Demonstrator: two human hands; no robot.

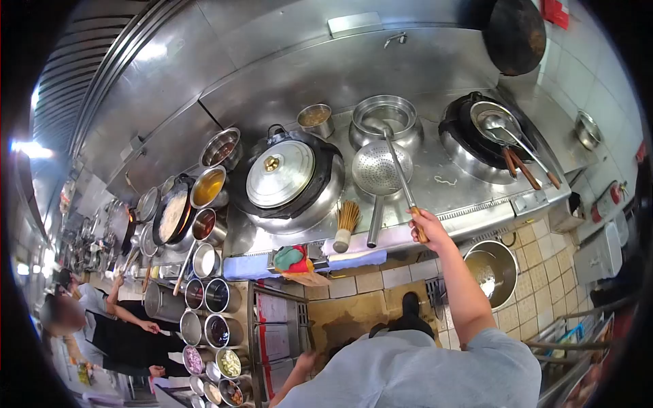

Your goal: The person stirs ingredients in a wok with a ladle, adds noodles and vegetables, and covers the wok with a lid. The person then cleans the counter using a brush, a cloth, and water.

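1. Head view: a steel cooking counter [427,198] stands against a metal wall [286,75], ahead of the right fingers.
2. The right hand [424,225] is closed around the wooden-ended handle of a ladle [400,172], which slants away to a steel pot [409,136] beyond the fingers; whether its bowl dips in, I cannot tell.
3. Left of those fingers lie a perforated strainer [373,170] and, farther left, a bristle brush [348,216].
4. The left hand [306,362] is low, with steel containers [235,296] to its left; blurred, its fingers' state I cannot tell.
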